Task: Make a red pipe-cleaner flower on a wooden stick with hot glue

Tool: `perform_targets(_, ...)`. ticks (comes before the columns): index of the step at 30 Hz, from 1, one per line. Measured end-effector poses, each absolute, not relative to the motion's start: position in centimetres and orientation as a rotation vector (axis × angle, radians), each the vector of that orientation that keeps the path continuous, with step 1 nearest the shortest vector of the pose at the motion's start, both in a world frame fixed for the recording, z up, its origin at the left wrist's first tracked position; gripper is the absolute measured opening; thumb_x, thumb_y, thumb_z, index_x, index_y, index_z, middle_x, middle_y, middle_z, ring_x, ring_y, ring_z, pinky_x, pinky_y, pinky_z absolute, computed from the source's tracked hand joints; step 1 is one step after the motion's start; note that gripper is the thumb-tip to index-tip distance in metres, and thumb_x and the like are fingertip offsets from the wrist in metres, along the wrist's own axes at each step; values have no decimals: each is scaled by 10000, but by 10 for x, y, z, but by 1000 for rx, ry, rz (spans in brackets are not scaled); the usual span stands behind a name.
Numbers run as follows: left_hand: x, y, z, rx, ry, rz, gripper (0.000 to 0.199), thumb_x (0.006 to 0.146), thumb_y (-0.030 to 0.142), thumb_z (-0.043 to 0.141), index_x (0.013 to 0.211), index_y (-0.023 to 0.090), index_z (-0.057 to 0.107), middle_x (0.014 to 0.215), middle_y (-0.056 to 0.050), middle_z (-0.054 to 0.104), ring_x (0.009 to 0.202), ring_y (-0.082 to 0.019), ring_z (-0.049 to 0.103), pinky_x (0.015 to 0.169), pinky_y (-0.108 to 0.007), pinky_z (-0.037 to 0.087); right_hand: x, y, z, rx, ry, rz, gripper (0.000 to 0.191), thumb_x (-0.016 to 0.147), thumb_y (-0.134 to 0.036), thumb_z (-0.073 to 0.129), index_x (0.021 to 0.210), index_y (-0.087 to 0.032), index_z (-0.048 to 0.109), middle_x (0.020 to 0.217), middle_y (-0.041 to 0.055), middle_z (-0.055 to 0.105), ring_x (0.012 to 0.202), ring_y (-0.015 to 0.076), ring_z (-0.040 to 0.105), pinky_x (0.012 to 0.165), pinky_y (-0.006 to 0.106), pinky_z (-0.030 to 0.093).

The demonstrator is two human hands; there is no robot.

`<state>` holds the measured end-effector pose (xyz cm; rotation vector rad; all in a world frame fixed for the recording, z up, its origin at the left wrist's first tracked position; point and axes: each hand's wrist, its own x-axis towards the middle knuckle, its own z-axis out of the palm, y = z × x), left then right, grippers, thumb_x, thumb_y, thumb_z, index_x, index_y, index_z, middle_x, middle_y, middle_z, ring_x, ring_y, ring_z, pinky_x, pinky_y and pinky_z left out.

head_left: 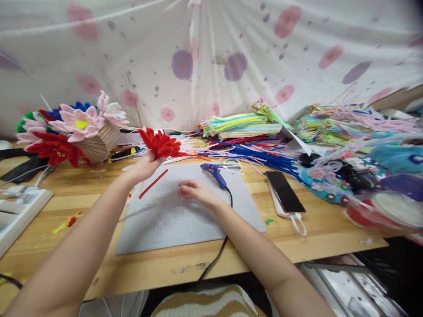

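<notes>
My left hand (150, 164) is closed round the base of a red fuzzy flower (161, 143), raised above the back left of a grey mat (185, 224). Over the middle of that mat hovers my right hand (193, 193), its fingers slightly curled and apart, with nothing in them. A short red pipe cleaner (153, 184) lies on the mat between the two hands. Beyond my right hand are a blue glue gun (216, 175) with a black cord and white-handled scissors (233, 165).
A woven basket (99, 143) of fuzzy flowers stands at the back left. Bundles of coloured pipe cleaners (244, 125) line the back. A black phone (284, 191) lies right of the mat, a white power strip (23, 215) at the left. Plastic-wrapped items (380, 202) sit far right.
</notes>
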<state>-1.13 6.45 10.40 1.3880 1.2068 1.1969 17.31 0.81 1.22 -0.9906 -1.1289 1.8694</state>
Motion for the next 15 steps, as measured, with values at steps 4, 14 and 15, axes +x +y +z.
perform_targets(4,-22,63,100,1732,1167,978,154,601,80,701,716,176,663,747,-26,640,736,-163,544,686,-204,411,182,18,26,-989,-904,1779,245,771,-406,595,850,-177,561,664,14,632,573,98,581,570,229,468)
perform_targets(14,-30,44,72,1976,1279,814,162,674,219,637,834,205,664,868,-62,668,869,-239,593,759,-282,444,168,19,24,-799,-925,1874,375,653,-474,678,638,-161,472,445,-67,460,373,36,360,394,182,240)
perform_targets(15,-31,43,71,2056,1299,757,189,703,252,605,880,210,657,905,-67,671,901,-253,597,778,-308,451,167,20,23,-775,-907,1860,383,642,-467,689,630,-167,451,433,-77,438,366,29,322,389,183,202)
